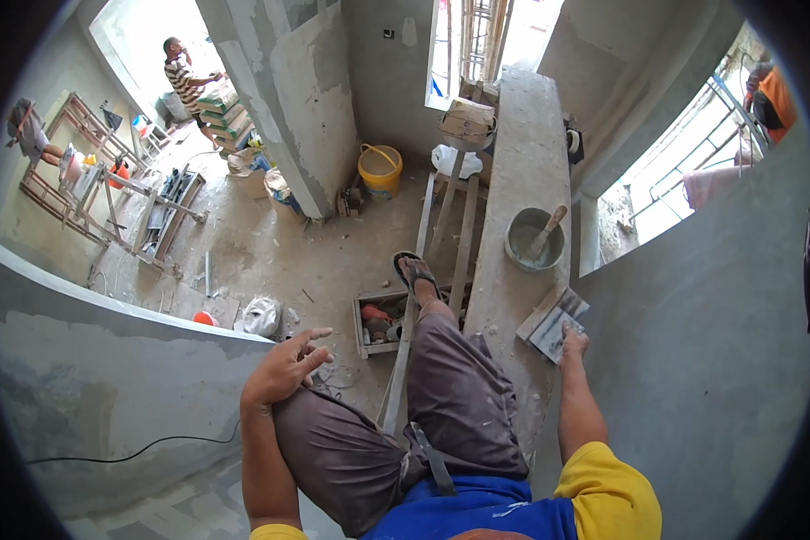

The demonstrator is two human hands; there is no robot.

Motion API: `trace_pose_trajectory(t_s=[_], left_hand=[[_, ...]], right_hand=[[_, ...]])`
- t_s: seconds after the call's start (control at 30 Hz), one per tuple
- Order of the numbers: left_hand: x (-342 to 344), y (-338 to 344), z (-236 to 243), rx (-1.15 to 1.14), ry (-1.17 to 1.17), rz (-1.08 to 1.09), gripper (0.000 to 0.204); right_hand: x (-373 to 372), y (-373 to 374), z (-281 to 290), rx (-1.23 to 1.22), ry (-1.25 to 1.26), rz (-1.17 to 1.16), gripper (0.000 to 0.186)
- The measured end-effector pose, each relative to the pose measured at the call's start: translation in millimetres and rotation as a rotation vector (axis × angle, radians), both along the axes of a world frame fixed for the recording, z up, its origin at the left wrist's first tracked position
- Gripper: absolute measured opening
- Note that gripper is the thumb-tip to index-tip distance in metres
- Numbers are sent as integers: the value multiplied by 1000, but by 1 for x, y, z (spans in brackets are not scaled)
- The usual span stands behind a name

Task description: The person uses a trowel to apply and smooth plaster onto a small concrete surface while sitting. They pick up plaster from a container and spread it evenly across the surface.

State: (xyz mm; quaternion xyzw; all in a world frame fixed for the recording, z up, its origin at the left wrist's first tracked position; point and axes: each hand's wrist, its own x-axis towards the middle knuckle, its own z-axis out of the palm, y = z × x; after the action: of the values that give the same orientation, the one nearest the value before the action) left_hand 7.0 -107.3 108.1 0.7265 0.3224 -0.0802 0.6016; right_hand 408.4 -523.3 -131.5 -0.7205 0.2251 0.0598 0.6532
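My right hand (574, 344) grips a flat plastering trowel (547, 335) low over the scaffold plank (502, 310), its grey blade smeared. Whether the blade touches the plank, I cannot tell. Farther along the plank stands a round grey tub (518, 256) with some wet mix inside, and a pale-handled tool (547, 229) leans in it. My left hand (283, 367) rests by my left knee, fingers spread and holding nothing. A dark flat strip (434, 461) lies at my waist.
Below are a wooden crate of odds and ends (362, 335), a yellow bucket (380, 173) and a white bag (262, 317). Plastered wall (720, 387) rises at right. One person (184, 81) stands by stacked sacks (225, 112); others appear far left and outside the right window.
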Motion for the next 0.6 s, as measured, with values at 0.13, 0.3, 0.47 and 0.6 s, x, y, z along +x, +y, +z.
trace_pose_trajectory(t_s=[0.13, 0.3, 0.47, 0.6], left_hand=[[23, 9, -13, -10, 31, -60, 49], [52, 16, -22, 2, 93, -151, 53], [80, 27, -37, 9, 82, -212, 52], [95, 32, -42, 44, 114, -246, 52]], right_hand=[[16, -17, -24, -145, -100, 58, 24], [15, -6, -22, 31, -154, 87, 19], [57, 23, -15, -8, -216, 62, 19], [81, 41, -30, -425, -194, 7, 34]])
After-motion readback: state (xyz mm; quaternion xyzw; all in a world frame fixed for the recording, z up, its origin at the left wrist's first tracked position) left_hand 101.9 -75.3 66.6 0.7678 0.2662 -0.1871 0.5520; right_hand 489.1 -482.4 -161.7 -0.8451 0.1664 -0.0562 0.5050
